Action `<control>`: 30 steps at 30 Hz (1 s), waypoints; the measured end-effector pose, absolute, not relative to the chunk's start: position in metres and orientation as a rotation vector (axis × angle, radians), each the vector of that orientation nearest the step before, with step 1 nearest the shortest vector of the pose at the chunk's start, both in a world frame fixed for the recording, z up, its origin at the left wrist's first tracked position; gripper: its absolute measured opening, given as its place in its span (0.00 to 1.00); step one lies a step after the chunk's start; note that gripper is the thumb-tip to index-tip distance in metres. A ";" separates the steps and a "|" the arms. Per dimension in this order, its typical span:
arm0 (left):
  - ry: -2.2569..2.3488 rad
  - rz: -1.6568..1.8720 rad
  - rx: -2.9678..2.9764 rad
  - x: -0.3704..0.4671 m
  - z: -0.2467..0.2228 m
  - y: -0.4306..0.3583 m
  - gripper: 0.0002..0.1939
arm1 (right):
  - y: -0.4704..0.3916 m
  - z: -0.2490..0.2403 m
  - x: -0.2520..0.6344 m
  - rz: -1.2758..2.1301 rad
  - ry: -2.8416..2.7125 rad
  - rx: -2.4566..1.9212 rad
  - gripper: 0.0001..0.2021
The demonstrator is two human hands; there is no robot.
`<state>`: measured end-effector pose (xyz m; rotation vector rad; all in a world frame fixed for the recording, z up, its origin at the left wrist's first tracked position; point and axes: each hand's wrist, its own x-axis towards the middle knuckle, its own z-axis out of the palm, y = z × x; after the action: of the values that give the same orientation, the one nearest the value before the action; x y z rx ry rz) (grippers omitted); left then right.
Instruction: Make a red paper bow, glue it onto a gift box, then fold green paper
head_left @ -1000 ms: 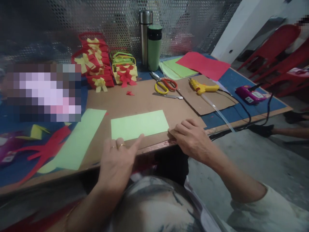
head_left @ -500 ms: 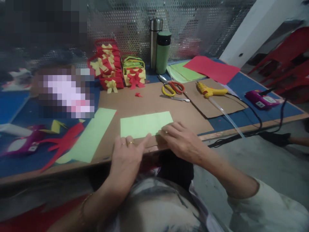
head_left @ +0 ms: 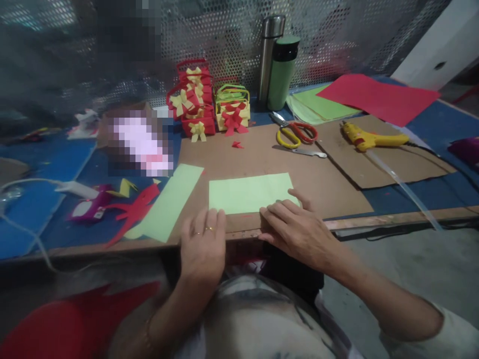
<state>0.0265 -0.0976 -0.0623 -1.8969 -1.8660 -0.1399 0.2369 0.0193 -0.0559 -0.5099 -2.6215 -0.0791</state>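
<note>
Paper (head_left: 249,193) at fingertips (head_left: 212,213), seemingly lengthwise along table edge (head_left: 243,234)

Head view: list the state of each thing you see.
Front green sheet: lying flat, near right corner hidden
Slanted green sheet: lying flat
Scissors: lying down, unheld
Glue gun: on its side, cord attached
Green flask: upright, lidded
Steel flask: upright, capped
Red baskets: bunched, bows attached
Red sheet: spread out

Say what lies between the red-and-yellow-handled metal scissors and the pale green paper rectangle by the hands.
The head view shows a flat silver metal blade close by the scissors, then bare brown cardboard up to the paper rectangle.
</note>
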 end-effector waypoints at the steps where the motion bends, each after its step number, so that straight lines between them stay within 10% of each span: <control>1: -1.863 -0.161 -1.904 0.026 -0.065 -0.098 0.23 | 0.019 -0.055 0.236 -0.093 -2.629 -0.508 0.15; 30: -1.495 0.135 -1.912 0.031 -0.051 -0.093 0.21 | 0.016 -0.060 0.235 -0.215 -2.591 -0.462 0.15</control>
<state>0.0314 -0.0933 -0.0514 -1.9118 -1.4949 0.1353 0.2355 0.0159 -0.0605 -0.4624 -2.5906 -0.2146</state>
